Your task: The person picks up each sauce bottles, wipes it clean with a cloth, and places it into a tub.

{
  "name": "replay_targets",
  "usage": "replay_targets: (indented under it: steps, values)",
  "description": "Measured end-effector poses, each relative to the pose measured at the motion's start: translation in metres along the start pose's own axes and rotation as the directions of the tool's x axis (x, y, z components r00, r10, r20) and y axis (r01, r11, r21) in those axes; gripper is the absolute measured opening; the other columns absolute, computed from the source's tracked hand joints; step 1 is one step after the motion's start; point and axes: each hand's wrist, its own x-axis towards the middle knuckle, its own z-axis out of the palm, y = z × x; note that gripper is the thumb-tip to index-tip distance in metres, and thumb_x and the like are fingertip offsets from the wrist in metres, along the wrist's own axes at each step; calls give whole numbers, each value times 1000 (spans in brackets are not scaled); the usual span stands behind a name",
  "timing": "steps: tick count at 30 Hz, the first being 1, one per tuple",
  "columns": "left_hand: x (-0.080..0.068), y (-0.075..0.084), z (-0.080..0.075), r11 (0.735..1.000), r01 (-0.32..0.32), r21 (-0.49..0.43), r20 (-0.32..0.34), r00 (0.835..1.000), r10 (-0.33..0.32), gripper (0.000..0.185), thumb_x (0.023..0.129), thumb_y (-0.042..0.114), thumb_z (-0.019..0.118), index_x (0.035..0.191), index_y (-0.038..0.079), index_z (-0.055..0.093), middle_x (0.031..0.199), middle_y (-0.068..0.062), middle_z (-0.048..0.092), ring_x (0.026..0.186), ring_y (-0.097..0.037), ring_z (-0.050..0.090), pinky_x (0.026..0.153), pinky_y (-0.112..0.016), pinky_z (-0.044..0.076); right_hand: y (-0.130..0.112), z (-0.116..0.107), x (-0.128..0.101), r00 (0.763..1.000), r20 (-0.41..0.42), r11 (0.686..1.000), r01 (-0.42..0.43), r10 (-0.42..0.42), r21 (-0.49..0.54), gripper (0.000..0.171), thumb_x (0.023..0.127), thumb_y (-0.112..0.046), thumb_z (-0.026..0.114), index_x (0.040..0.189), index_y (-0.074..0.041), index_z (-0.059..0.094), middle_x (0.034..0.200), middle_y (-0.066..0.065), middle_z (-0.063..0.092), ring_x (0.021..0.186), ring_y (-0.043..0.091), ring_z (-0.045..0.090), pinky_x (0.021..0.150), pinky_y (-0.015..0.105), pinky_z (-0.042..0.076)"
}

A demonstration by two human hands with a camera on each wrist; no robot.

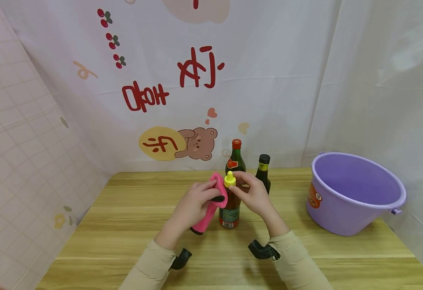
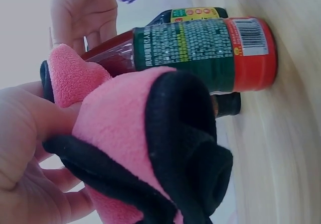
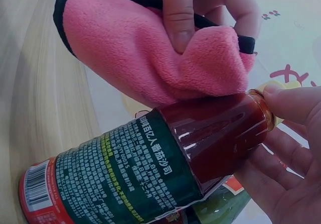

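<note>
A ketchup bottle (image 1: 229, 216) with a yellow nozzle cap (image 1: 229, 180) stands upright on the wooden table. Thumb and fingers of my right hand (image 1: 253, 196) pinch it at the cap and neck. My left hand (image 1: 192, 204) grips a pink cloth (image 1: 207, 219) with black edging, bunched between thumb and fingers. In the right wrist view the cloth (image 3: 150, 48) lies against the upper side of the ketchup bottle (image 3: 125, 169), just below the neck. The left wrist view shows a folded end of the cloth (image 2: 120, 113) hanging beside the bottle's dark green label.
Behind the ketchup stand a green bottle with a red cap (image 1: 236, 155) and a dark bottle with a black cap (image 1: 264, 171). A purple bucket (image 1: 336, 213) sits at the table's right. A printed white curtain (image 1: 269, 100) hangs along the back edge.
</note>
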Motion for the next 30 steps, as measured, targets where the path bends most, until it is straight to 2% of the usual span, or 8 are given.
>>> replay_targets:
  steps: [6,11,30]
  values:
    - [-4,-2,4,1000,-5,-3,1,1000,5,31,82,-2,77,107,17,74,129,-11,64,115,-32,60,91,-44,51,-1,-1,0,1000,7,1000,-10,10,-1,37,89,-7,74,124,-4,64,109,12,63,99,29,66,83,41,56]
    - [-7,-3,7,1000,16,-4,17,1000,-16,31,83,-2,76,106,18,74,129,-10,64,111,-30,60,88,-41,52,0,-1,-1,1000,8,1000,-13,13,9,38,88,-7,74,125,-4,63,109,13,63,99,30,66,84,43,56]
    - [-20,-10,19,998,50,-46,31,998,-48,28,85,-1,74,106,18,74,130,-9,64,116,-30,59,94,-42,50,-1,-1,-1,1000,15,1000,-20,20,2,38,90,-8,73,126,-6,63,111,11,64,100,28,66,84,41,56]
